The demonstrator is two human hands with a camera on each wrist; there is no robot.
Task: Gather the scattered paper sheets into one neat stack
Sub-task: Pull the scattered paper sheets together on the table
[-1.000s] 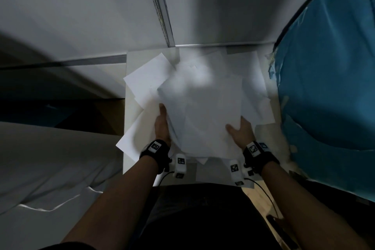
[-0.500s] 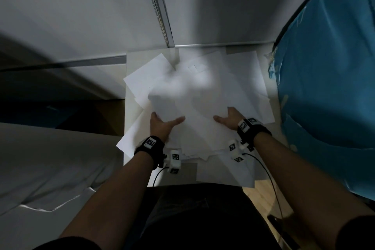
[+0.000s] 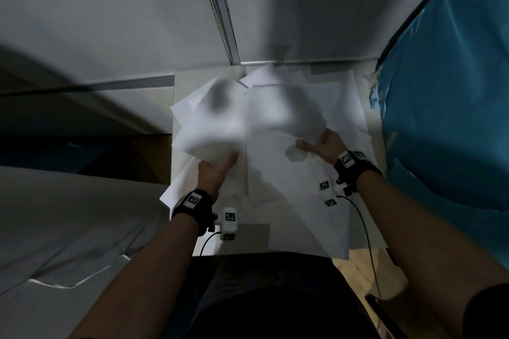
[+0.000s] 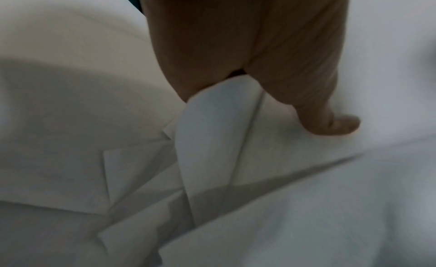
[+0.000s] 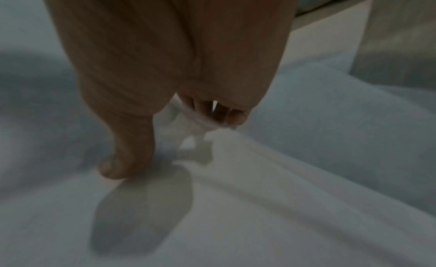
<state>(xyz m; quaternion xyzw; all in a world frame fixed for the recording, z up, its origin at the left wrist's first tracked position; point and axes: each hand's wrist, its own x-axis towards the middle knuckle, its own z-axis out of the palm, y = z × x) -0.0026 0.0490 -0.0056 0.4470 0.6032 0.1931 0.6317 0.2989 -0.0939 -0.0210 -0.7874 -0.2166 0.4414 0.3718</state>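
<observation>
Several white paper sheets (image 3: 278,151) lie overlapped and askew across a small pale table (image 3: 181,82). My left hand (image 3: 217,166) pinches the near edge of a lifted, bowed bunch of sheets (image 3: 209,129) at the left; in the left wrist view the thumb (image 4: 330,120) lies on top and paper (image 4: 219,122) runs under the palm. My right hand (image 3: 319,146) pinches the sheets at the right, its thumb (image 5: 125,159) pressed on top and fingertips (image 5: 233,116) curled under an edge. More sheets (image 3: 311,223) overhang the near edge.
A blue plastic-covered mass (image 3: 446,118) stands close on the right. A grey wall with a metal rail (image 3: 220,14) rises behind the table. Grey fabric (image 3: 68,228) lies to the left. My dark-clothed body (image 3: 261,297) is against the table's near edge.
Both hands have moved away from me across the pile, the right one farthest. The sheets between them have lifted and bowed upward, the left bunch rising most.
</observation>
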